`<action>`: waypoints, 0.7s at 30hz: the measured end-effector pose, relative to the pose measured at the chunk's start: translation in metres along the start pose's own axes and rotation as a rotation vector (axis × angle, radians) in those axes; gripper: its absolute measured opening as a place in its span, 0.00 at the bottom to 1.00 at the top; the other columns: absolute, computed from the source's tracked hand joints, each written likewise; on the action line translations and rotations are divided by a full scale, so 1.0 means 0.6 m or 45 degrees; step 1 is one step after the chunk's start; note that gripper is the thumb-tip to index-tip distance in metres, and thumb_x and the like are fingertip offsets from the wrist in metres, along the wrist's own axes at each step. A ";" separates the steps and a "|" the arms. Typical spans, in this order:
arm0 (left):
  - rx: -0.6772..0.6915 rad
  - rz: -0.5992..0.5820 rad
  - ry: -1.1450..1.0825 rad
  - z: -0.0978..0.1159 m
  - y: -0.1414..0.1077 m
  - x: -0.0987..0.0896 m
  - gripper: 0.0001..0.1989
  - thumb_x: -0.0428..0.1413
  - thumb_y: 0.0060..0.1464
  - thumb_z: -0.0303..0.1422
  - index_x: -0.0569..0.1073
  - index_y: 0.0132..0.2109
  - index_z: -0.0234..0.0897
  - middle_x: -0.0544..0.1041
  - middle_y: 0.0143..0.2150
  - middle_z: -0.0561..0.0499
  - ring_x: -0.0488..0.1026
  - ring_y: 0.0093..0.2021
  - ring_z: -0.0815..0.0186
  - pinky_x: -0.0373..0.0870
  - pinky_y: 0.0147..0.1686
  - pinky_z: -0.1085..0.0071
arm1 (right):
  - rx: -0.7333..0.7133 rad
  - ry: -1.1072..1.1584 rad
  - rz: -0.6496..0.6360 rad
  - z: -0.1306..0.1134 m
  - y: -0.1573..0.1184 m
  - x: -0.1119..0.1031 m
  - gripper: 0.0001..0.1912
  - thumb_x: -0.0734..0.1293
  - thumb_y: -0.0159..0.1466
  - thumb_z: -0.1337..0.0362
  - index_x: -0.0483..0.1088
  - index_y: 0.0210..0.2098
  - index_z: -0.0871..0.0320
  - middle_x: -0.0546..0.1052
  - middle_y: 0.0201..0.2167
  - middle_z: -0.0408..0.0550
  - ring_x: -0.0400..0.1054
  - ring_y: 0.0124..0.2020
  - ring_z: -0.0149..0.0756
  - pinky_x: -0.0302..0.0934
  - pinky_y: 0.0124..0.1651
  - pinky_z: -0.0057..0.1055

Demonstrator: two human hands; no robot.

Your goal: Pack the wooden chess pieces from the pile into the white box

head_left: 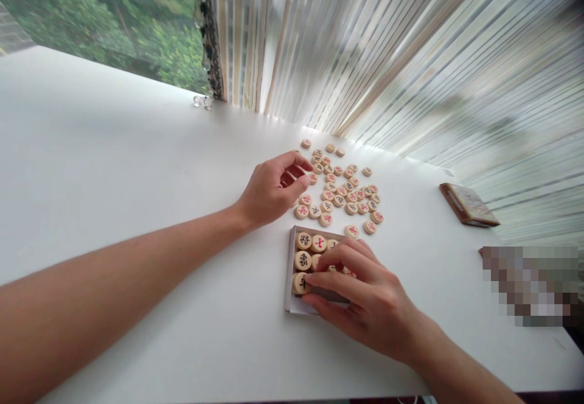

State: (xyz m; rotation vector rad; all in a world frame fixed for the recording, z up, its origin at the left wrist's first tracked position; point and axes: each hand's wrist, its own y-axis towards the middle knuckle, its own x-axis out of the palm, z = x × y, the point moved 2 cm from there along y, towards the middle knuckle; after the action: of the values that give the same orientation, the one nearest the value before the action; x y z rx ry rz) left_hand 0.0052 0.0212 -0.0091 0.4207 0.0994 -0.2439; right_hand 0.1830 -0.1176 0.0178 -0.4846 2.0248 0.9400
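A shallow cardboard box (289,270) holds Chinese chess pieces laid in rows, face up; my right hand covers its right part. At the box's lower left corner sits a piece with a black character (298,283). My right hand (371,297) has its index fingertip and thumb at that piece's right edge, gripping it. Farther up the table, my left hand (276,188) hovers with curved fingers, thumb and fingertips apart. Beside its fingertips lies a red-marked piece (313,179), and no piece shows between them. Loose pieces (339,200) with red or black characters spread beyond the box.
The white table (137,167) runs to a string curtain (328,45) along the back and a window at the left. A brown-edged box or book (469,204) lies at the right, near a blurred-out patch. Small clear beads (202,101) rest by the curtain's left end.
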 end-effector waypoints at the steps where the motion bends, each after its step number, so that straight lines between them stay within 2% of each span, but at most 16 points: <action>1: 0.000 -0.001 0.002 0.000 0.000 0.000 0.08 0.60 0.58 0.33 0.77 0.44 0.35 0.82 0.36 0.49 0.79 0.31 0.65 0.75 0.33 0.70 | -0.006 0.002 0.002 0.000 0.000 0.000 0.05 0.74 0.67 0.70 0.79 0.43 0.59 0.79 0.38 0.51 0.70 0.38 0.41 0.67 0.53 0.47; 9: 0.013 0.004 0.012 -0.002 0.002 0.000 0.08 0.60 0.57 0.33 0.78 0.43 0.35 0.82 0.35 0.49 0.79 0.30 0.66 0.74 0.30 0.72 | -0.018 0.025 -0.008 -0.001 0.001 0.003 0.01 0.74 0.68 0.70 0.80 0.40 0.61 0.78 0.37 0.51 0.68 0.37 0.40 0.65 0.47 0.42; 21: 0.041 0.009 0.031 -0.001 0.003 0.001 0.08 0.60 0.57 0.33 0.78 0.43 0.35 0.83 0.38 0.48 0.79 0.30 0.66 0.74 0.30 0.72 | -0.023 0.018 0.003 -0.001 0.002 0.005 0.01 0.74 0.69 0.70 0.79 0.40 0.60 0.78 0.36 0.51 0.67 0.37 0.40 0.64 0.46 0.41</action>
State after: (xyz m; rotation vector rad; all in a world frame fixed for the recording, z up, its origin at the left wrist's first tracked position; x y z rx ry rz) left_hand 0.0064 0.0227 -0.0092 0.4561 0.1175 -0.2336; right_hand 0.1803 -0.1175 0.0158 -0.5003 2.0319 0.9598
